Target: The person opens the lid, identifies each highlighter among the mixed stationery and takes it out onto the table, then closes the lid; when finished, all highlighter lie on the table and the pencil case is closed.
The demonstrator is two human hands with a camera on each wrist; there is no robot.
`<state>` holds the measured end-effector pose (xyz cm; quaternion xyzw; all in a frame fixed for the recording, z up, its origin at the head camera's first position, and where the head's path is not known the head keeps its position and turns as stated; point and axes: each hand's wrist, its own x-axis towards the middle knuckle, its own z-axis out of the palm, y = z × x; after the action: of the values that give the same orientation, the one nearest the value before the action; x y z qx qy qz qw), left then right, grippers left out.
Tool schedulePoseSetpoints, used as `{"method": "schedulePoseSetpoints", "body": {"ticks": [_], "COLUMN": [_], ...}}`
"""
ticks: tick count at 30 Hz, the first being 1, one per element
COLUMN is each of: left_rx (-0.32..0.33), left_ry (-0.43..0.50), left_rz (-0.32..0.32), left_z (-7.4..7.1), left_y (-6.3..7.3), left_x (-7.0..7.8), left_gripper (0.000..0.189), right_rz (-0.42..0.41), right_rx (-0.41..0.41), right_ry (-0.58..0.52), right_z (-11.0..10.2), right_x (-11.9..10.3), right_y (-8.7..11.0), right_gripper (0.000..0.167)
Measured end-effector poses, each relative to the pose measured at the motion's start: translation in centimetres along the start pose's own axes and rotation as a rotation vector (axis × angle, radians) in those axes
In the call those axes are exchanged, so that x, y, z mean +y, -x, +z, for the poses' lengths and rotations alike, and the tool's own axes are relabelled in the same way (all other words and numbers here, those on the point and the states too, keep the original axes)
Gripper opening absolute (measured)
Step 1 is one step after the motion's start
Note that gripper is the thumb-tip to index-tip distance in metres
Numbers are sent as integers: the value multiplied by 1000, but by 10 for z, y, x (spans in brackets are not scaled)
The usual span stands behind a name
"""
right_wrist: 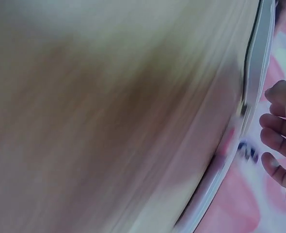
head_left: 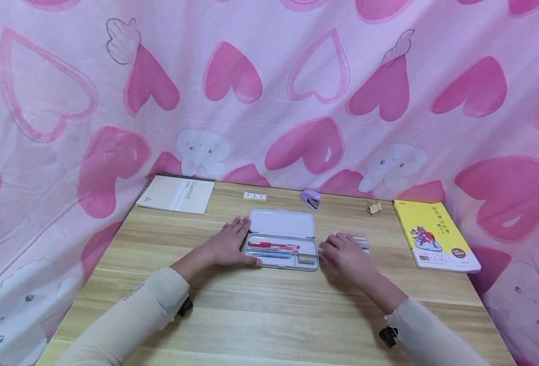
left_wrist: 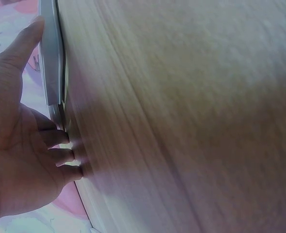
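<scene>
A white pencil case [head_left: 282,223] lies with its lid tipped back in the head view. Inside are red pens [head_left: 274,246], a blue pen [head_left: 269,254] and a small tan block [head_left: 306,259] in the right corner. My left hand [head_left: 226,246] rests at the case's left end, its thumb against the near edge and fingers spread along the side. At the right end is my right hand [head_left: 349,259], fingers loosely bent and nothing held. It partly covers some flat, colourful strips [head_left: 362,241]. In the right wrist view its fingertips [right_wrist: 271,121] stand apart from the case.
Along the back are a notebook [head_left: 175,194], a small white card [head_left: 255,196], a purple stapler [head_left: 311,199] and a gold binder clip [head_left: 372,206]. A yellow book [head_left: 436,234] lies far right. A pink heart-patterned curtain [head_left: 233,112] hangs behind the wooden table [head_left: 269,315].
</scene>
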<state>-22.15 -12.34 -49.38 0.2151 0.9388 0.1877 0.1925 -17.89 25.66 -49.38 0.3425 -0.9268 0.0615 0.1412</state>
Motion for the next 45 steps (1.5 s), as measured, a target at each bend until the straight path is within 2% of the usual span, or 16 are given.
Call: {"method": "schedulePoseSetpoints", "body": {"ticks": [13, 23, 32, 36, 42, 45], "left_rx": [5, 6, 4, 6, 16, 20], "left_ry": [-3, -10, 3, -2, 2, 5], "left_rz": [2, 11, 11, 9, 10, 12], "left_z": [1, 0, 0, 0, 0, 0], "left_y": [-1, -1, 0, 0, 0, 1], "left_x": [0, 0, 0, -1, 1, 2], "left_gripper": [139, 138, 138, 138, 138, 138], "right_rz": [-123, -168, -140, -115, -41, -28], "right_rx": [-110, -122, -126, -157, -247, -260], "right_ry": [-41, -49, -70, -66, -46, -57], "right_z": [14, 22, 26, 28, 31, 32], "right_x": [-53, -76, -85, -88, -92, -93], "right_y": [-50, -67, -73, -78, -87, -90], "right_gripper": [33, 25, 23, 19, 21, 21]}}
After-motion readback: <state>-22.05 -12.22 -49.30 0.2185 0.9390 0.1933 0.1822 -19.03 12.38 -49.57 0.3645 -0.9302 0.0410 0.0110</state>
